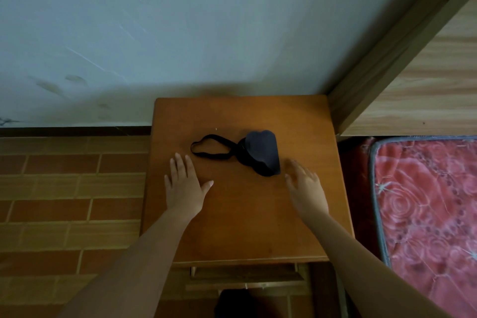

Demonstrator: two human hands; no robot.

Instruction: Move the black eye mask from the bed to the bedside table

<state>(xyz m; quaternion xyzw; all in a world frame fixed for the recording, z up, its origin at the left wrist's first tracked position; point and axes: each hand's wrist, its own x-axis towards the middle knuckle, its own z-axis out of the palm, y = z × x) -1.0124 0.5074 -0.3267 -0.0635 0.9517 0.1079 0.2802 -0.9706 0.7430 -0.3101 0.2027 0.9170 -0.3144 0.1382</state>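
Observation:
The black eye mask (262, 153) lies folded on the brown wooden bedside table (247, 227), its elastic strap (209, 147) looped out to the left. My left hand (184, 184) rests flat on the table just below the strap, fingers spread, holding nothing. My right hand (304, 186) hovers open to the right of and below the mask, a small gap away from it. The bed's red floral mattress (426, 201) is at the right edge.
A pale wall rises behind the table. A light wooden headboard (426, 85) stands at the upper right. Brown brick-pattern floor (67, 188) lies to the left. A dark gap separates the table from the mattress.

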